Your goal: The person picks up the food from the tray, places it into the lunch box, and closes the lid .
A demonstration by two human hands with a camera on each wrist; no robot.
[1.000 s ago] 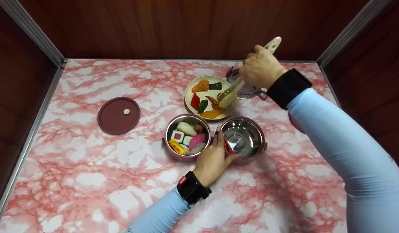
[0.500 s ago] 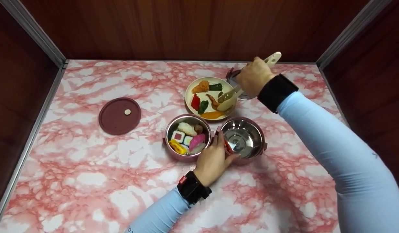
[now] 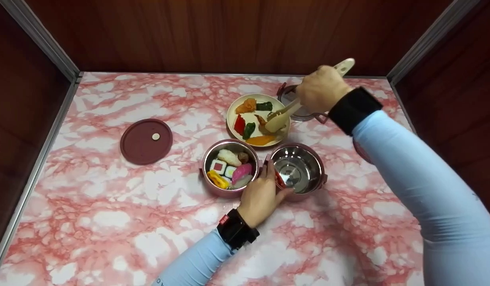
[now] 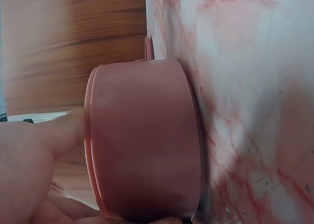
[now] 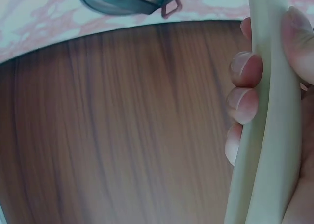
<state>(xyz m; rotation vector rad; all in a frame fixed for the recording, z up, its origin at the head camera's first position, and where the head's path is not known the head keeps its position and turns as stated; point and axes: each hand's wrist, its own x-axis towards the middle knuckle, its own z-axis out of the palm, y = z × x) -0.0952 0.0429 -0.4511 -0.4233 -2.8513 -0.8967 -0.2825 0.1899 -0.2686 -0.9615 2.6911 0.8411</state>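
In the head view my right hand (image 3: 320,89) grips cream food tongs (image 3: 277,124), their tips low over the right side of a cream plate (image 3: 234,129). A brown-orange food piece (image 3: 262,124) lies right at the tips, partly hidden. The right wrist view shows my fingers wrapped around the tongs' long arms (image 5: 277,101). My left hand (image 3: 261,200) holds the left side of a pink steel-lined lunch container (image 3: 314,171), thumb at its rim and fingers down the wall. Inside, a red piece (image 3: 280,180) shows beside those fingers. The left wrist view shows this container's outer wall (image 4: 144,140).
A second lunch container (image 3: 225,193) with sushi pieces stands close on the left. The plate also carries a yellow piece (image 3: 261,140) and other food pieces. A maroon lid (image 3: 139,149) lies far left. Behind my right hand is a clear lid (image 3: 302,115); wooden walls enclose the table.
My right hand dipped down and left with the tongs, then came back up and right. The tongs' tips now cover more of the brown-orange piece. My left hand has stayed in place.
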